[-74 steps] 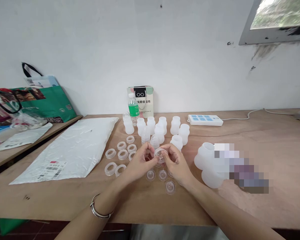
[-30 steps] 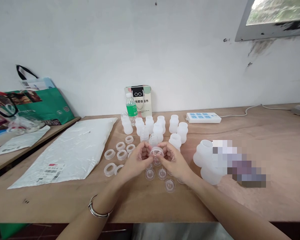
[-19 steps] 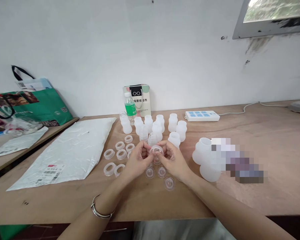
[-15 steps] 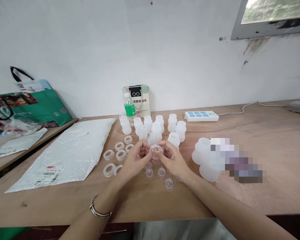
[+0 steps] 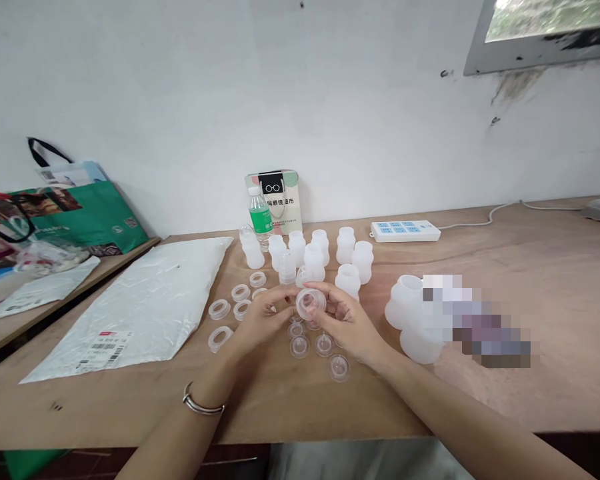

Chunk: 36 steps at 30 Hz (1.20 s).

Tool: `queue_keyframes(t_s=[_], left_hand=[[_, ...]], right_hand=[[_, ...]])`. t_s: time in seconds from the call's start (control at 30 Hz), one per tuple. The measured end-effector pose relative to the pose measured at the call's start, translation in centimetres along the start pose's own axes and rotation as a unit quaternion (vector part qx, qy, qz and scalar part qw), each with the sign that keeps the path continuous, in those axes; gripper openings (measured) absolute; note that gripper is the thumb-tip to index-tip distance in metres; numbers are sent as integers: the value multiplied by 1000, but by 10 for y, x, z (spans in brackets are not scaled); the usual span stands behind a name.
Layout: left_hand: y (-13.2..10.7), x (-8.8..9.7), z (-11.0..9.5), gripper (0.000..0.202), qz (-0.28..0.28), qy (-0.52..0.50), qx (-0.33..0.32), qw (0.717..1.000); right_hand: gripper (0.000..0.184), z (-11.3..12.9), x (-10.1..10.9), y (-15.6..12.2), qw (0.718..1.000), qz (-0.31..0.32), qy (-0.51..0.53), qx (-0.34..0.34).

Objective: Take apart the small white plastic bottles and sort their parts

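A clear plastic bottle collar ring (image 5: 311, 291) is held up above the table, its round opening tilted toward me. My right hand (image 5: 347, 323) pinches it from the right, thumb at the lower part of the opening and fingers behind. My left hand (image 5: 265, 323) is closed at its left edge, with the fingertips partly hidden. Several clear bottle nipples (image 5: 339, 367) lie on the table below my hands. More collar rings (image 5: 219, 309) lie left of my left hand. Frosted white bottle bodies (image 5: 347, 280) stand behind my hands.
Two more bottle bodies (image 5: 420, 341) stand to the right beside a blurred-out patch. A white mailing bag (image 5: 145, 293) lies on the left. At the back are a water bottle (image 5: 261, 217), a paper bag (image 5: 287, 213) and a power strip (image 5: 405, 231). A green bag (image 5: 100, 217) sits far left.
The collar ring has tilted, so its opening now faces me more. My left hand has shifted slightly down and left; my right hand keeps its grip.
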<state>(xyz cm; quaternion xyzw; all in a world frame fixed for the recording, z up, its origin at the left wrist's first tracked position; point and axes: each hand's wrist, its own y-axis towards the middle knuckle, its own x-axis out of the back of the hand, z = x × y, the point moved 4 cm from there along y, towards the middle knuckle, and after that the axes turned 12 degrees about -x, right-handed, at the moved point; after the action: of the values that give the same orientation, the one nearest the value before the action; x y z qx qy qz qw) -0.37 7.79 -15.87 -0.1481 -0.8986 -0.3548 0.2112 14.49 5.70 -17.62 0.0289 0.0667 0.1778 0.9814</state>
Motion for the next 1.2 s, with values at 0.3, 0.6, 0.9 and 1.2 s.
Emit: queue_keyframes(t_s=[0.3,0.6,0.9,1.2], left_hand=[[0,0,-12,20,-1,-2,-4,1000],[-4,-11,-18,20,37,74,-96,992],[-6,-9,-16,15,20,100,-130,986],[-5,-12,-13,14,20,16,-145,989]], right_hand=[[35,16,-5,-14,949,-95,-248,173],[25,20,-7,-18,915,-120,-310,230],[23,21,-5,-18,921,-123,-298,218],[22,21,-5,-19,923,-102,-266,260]])
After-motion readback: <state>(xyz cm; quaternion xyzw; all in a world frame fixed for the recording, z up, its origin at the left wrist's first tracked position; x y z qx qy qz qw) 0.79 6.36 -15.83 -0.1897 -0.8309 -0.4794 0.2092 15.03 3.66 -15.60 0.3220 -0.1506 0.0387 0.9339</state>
